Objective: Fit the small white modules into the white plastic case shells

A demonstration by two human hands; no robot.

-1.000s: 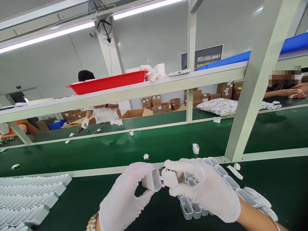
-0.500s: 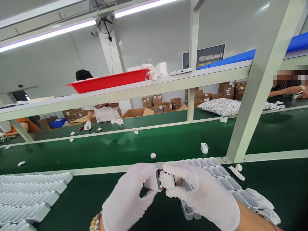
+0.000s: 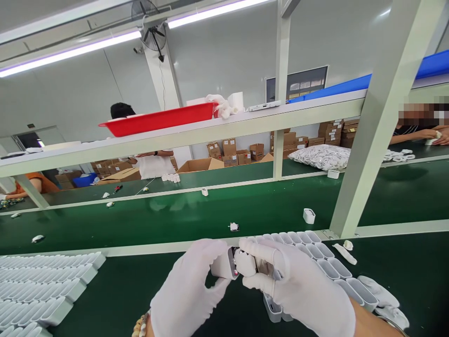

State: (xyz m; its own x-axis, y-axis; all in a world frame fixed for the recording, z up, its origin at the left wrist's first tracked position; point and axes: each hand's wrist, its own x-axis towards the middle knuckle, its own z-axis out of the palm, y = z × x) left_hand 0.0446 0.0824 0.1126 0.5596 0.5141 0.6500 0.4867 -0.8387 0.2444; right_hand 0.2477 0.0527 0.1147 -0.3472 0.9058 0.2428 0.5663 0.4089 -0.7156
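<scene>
My left hand (image 3: 191,283), in a white glove, grips a small white plastic housing (image 3: 220,265) with its open end facing right. Gloved as well, my right hand (image 3: 298,283) pinches a rounded white insert (image 3: 245,263) at the mouth of that housing. Dark edging and a small reddish spot show where the two parts meet; how deep the insert sits I cannot tell. Beneath and behind my right hand stand rows of open white housings (image 3: 329,268), partly hidden by the glove. More white housings (image 3: 52,311) stand in rows at the left.
A green conveyor belt (image 3: 147,229) runs across ahead, carrying a white housing (image 3: 309,216) and a small white part (image 3: 234,227). A slanting post (image 3: 382,121) and shelf with a red tray (image 3: 161,119) stand above. White gloves (image 3: 380,290) lie at right. Co-workers are across the belt.
Parts on the belt have shifted to the right. A co-worker's gloved hand has left the far bench. My hands stay almost in place, still holding the housing and insert together.
</scene>
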